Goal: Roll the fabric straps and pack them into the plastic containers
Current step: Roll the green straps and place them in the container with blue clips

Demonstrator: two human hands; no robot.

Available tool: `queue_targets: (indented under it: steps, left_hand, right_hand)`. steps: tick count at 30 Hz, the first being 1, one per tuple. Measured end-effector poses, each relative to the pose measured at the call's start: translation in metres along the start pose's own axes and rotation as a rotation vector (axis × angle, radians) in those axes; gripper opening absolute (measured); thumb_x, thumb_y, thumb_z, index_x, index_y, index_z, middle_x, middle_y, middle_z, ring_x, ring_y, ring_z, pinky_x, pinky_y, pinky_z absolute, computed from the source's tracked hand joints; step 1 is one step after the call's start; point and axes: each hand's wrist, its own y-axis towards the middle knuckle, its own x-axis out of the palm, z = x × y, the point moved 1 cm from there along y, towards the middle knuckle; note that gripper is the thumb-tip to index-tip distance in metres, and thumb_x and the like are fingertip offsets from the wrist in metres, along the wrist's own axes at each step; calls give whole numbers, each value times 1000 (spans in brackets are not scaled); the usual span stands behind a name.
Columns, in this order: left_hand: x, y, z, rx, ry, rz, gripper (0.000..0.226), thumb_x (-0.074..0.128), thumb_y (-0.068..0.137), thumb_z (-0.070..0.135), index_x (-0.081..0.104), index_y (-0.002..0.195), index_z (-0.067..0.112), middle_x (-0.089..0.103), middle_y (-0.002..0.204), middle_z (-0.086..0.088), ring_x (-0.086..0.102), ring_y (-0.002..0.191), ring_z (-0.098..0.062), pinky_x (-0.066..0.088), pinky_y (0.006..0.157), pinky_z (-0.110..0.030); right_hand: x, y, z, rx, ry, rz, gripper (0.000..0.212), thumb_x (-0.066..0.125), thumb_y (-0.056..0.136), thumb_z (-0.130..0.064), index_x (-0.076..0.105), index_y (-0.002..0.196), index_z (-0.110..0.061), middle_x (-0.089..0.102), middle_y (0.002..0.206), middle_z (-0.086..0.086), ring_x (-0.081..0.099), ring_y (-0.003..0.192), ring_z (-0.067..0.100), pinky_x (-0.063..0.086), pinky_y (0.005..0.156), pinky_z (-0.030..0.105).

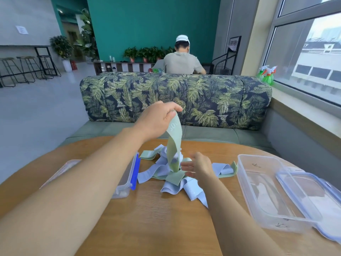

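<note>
A: where's the green strap (pixel 174 143) at?
B: left hand (pixel 158 120) pinches its top end, rest dangles onto the pile (pixel 173 187) on the tabletop (pixel 156 218). right hand (pixel 200 166) is spread flat beside the pile, holding nothing. open container (pixel 267 191) sits off right.

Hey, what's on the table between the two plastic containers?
In the head view, a heap of blue and green fabric straps lies between the left container and the open right container, with the right hand over it.

Cannot read scrawls (pixel 256 165) on right container (pixel 267 200). Cannot see most of left container (pixel 127 181) behind forearm (pixel 83 182). Lose lid (pixel 317 193) past lower right edge.
</note>
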Motion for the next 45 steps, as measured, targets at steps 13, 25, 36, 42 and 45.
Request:
queue_targets:
  steps: [13,25,36,42,45]
  left_hand:
    - [-41,-1,12,250,163,118,29,45,101,24,63,123,29,60,92,3,51,98,-24,29,75,-31]
    - [-52,-34,34,290,126,36,27,50,99,21,65,121,27,56,91,15,52,93,-19,35,77,-29]
    - [-11,-155,30,-110,-389,-630,19,57,95,8,68,111,9,40,38,17,38,42,3,27,50,-8]
    - [25,-193,15,-154,-404,-755,16,62,92,19,74,102,21,37,58,0,31,55,-10,28,54,-25]
    - [37,-197,13,-164,-424,-785,16,62,91,22,73,103,24,52,69,-3,41,64,-13,33,62,-27]
  right_hand:
    - [24,5,-6,322,541,-282,74,48,94,-58,31,142,-5,53,120,34,61,100,43,53,77,48]
    - [27,-11,10,322,-23,-473,50,73,75,-28,63,118,-5,69,106,15,66,106,40,56,90,46]
    - [39,-17,68,217,-9,-511,31,51,91,-2,60,120,5,66,116,22,63,107,37,48,95,48]
    - [44,-9,88,126,-90,-409,17,49,97,-2,63,92,-9,65,90,12,62,79,23,52,72,35]
    - [39,-1,78,14,-161,-287,17,55,94,-2,63,84,-12,63,83,8,58,71,19,48,65,29]
